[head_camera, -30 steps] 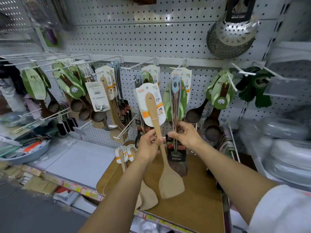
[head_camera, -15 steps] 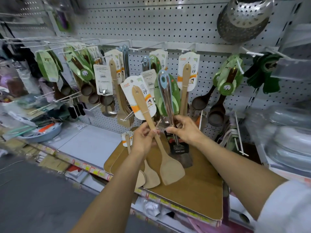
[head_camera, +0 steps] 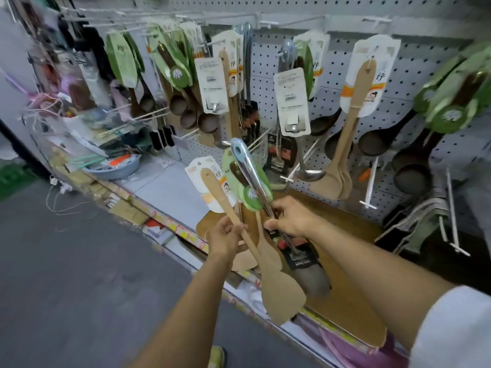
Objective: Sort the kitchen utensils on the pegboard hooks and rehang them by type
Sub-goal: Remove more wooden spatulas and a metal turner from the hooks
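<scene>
While the left hand curls its fingers round the handle of a wooden spatula, the tool slants across the grip: its rounded handle end with a white card tag rises up and to the left above the fist, and its broad flat blade hangs down to the right, below the wrist. Just beside it, the right hand pinches a steel-handled turner partway down its shaft, thumb underneath and fingers curled over; the shiny handle with its pale blue tip points up and left above the hand, and the dark blade with a black label lies below it over the shelf. A green-carded utensil sits between the two handles, but who holds it cannot be told. The two hands are close together, not touching.

Under them lies a brown wooden board on the shelf. Behind, on the pegboard, hang a group of wooden spatulas on a white card, dark ladles with green cards to the right, and steel spoons on white cards. A blue basin rests on the shelf well to the left.
</scene>
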Demonstrator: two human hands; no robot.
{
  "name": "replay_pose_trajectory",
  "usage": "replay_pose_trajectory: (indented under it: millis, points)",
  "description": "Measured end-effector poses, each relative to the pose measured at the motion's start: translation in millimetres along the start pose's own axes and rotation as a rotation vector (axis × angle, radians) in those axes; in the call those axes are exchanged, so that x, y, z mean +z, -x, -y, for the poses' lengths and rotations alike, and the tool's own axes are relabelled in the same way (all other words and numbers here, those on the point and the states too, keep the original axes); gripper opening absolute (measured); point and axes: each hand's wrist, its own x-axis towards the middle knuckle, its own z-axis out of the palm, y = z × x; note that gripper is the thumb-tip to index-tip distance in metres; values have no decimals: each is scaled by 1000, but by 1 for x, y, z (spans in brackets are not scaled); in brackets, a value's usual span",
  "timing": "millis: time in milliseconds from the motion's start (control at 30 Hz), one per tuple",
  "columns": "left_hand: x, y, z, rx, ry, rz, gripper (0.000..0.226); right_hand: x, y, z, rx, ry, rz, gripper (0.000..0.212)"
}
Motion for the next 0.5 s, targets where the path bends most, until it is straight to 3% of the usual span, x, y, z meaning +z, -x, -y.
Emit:
replay_pose_trajectory:
  millis: [67,200,333,500]
  points:
    - [-1,-10,14,-40,-9,0,17,11,-12,-11,39,22,57,35]
    - [1,-35,37,-140,-21,9,15,30,-37,-33,138,53,139,10]
    - [2,-68,58,-208,-64,12,12,44,-68,-59,218,94,178,18]
    - [14,-108,80,-247,-129,45,10,50,-109,-98,306,96,188,13]
